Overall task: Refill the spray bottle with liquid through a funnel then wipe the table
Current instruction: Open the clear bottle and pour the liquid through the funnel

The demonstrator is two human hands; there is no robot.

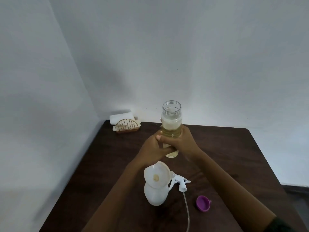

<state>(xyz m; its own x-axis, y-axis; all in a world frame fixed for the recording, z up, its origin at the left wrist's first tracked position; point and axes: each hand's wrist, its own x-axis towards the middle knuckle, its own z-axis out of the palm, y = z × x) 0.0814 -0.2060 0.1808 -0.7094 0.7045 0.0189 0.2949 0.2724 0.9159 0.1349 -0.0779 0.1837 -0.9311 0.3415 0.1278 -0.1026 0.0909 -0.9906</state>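
A clear bottle (171, 124) holding pale yellow liquid stands over a dark brown wood-grain table (234, 156). Toward the near edge, a white spray bottle (154, 195) carries a translucent cream funnel (157, 176), beside a white trigger head (181, 182) and a purple cap (203, 203). At the far left corner, a gold wire holder (127, 126) keeps white cloths (120, 117).

Gold wire holder (127, 127) w/ white napkins (121, 118), far-left table corner.

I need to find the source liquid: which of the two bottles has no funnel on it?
The clear bottle of yellowish liquid, held upright in both hands; the white spray bottle nearer the camera carries the funnel.
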